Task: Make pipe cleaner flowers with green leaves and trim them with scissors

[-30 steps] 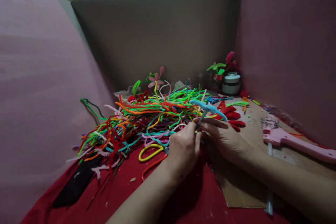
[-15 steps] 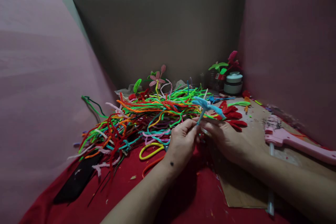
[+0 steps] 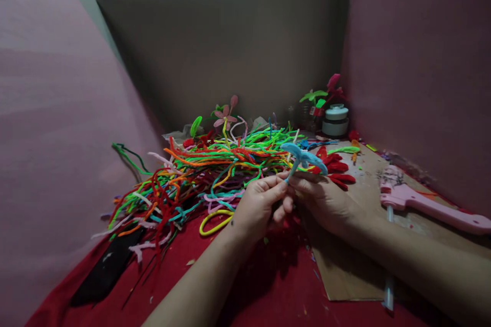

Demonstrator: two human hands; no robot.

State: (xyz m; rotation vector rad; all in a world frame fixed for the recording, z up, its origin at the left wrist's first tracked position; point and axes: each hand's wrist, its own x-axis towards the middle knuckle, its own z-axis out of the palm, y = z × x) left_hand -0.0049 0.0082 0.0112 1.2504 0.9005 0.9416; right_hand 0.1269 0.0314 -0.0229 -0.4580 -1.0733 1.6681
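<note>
A light blue pipe-cleaner flower (image 3: 297, 156) stands upright between my two hands, its petals spread on top and its stem running down into my fingers. My left hand (image 3: 259, 204) pinches the stem between thumb and fingers. From the other side, my right hand (image 3: 320, 199) closes its fingers round the same stem, just under the petals. The lower end of the stem is hidden by my fingers. Behind them lies a large tangled pile of coloured pipe cleaners (image 3: 215, 158). Red pipe-cleaner petals (image 3: 333, 166) rest just beyond my right hand.
A pink glue gun (image 3: 429, 207) with a glue stick lies on a cardboard sheet (image 3: 353, 281) at right. Yellow-handled scissors (image 3: 203, 227) sit beside my left wrist. A black flat object (image 3: 103, 271) is at left. A lidded pot (image 3: 335, 120) and finished flowers (image 3: 225, 116) stand behind.
The view has shifted slightly to the right. My left hand has turned a little and its lower fingers now show. The blue flower stays upright between both hands.
</note>
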